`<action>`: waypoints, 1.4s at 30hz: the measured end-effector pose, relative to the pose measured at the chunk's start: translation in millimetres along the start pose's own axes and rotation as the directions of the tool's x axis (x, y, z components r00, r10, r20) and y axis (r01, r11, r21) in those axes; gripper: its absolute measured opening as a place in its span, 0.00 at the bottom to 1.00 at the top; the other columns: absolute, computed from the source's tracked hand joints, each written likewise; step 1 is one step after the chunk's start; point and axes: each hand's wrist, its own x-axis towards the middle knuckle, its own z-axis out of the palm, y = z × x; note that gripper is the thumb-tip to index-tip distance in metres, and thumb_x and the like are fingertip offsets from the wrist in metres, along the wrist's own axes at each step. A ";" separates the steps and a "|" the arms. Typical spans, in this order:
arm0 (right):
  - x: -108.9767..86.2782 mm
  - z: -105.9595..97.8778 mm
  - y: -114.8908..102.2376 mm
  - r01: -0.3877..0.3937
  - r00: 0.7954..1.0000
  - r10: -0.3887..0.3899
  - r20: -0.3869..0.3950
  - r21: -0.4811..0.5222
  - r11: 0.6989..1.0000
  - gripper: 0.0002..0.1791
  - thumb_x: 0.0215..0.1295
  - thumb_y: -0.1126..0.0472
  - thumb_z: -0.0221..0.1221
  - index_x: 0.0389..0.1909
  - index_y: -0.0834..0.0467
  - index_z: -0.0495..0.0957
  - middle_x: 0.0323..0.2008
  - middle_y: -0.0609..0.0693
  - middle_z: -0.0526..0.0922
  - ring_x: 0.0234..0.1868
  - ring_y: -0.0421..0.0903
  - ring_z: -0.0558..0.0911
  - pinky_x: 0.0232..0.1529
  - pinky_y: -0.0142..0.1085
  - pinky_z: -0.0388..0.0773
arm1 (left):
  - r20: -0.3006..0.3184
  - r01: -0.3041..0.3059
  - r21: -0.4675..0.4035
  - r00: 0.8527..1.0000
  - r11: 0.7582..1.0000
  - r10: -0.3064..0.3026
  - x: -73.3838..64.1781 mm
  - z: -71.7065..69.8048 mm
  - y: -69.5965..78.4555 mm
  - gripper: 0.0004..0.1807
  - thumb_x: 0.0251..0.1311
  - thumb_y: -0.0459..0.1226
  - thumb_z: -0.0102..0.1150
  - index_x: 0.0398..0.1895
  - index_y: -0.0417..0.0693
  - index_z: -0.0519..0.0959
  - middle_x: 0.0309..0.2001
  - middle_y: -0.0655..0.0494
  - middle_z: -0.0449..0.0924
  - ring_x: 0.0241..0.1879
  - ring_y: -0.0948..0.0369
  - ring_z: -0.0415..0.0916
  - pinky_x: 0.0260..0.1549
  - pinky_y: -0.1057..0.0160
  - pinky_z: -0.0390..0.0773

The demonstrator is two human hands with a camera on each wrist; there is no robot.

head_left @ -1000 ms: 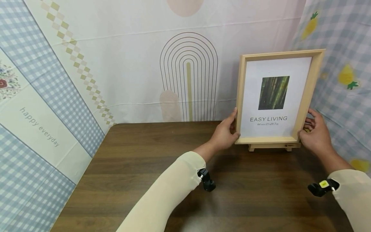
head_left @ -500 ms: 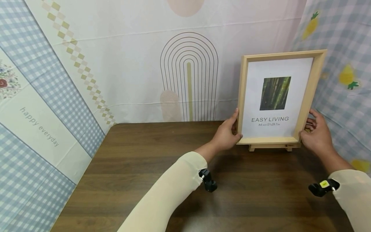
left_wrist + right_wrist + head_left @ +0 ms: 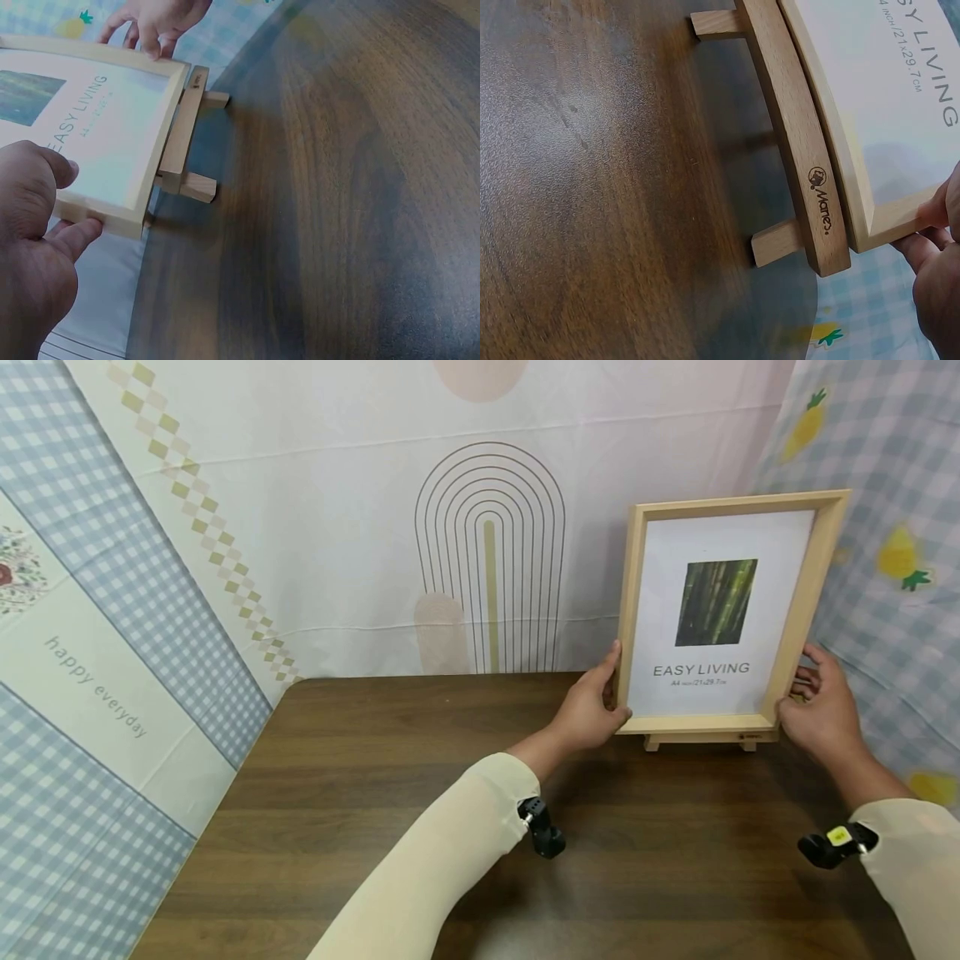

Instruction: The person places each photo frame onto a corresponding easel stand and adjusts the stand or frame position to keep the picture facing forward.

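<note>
A light wooden picture frame (image 3: 791, 610) with a bamboo print and the words "EASY LIVING" stands on a small wooden easel (image 3: 697, 737) at the table's back right. My left hand (image 3: 588, 706) grips its lower left side, thumb at the front and fingers along the outer edge. The lower right side is held by my right hand (image 3: 821, 706), its thumb near the corner. In the right wrist view, the easel's ledge (image 3: 799, 142) bears a printed mark and runs along the frame's bottom edge. Most of the easel is hidden behind the frame.
Beneath everything is a dark brown wooden table (image 3: 360, 827). A pale patterned cloth (image 3: 337, 527) hangs behind it. Blue checked cloth with pineapples (image 3: 892, 635) hangs close by the right hand, and another checked cloth (image 3: 67, 793) is at the left.
The frame has slid slightly to the right on the easel, and my left hand has moved right with it. My right hand stays almost where it was.
</note>
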 end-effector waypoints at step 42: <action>2.4 -3.5 7.4 0.002 0.999 0.001 -0.033 0.082 0.997 0.48 0.52 0.81 0.45 0.79 0.57 0.56 0.45 0.33 0.73 0.41 0.31 0.75 0.38 0.16 0.72 | 0.094 0.087 -0.036 0.992 0.996 -0.084 -3.1 8.9 3.8 0.62 0.61 0.33 0.71 0.84 0.69 0.35 0.65 0.40 0.58 0.49 0.59 0.66 0.39 0.73 0.73</action>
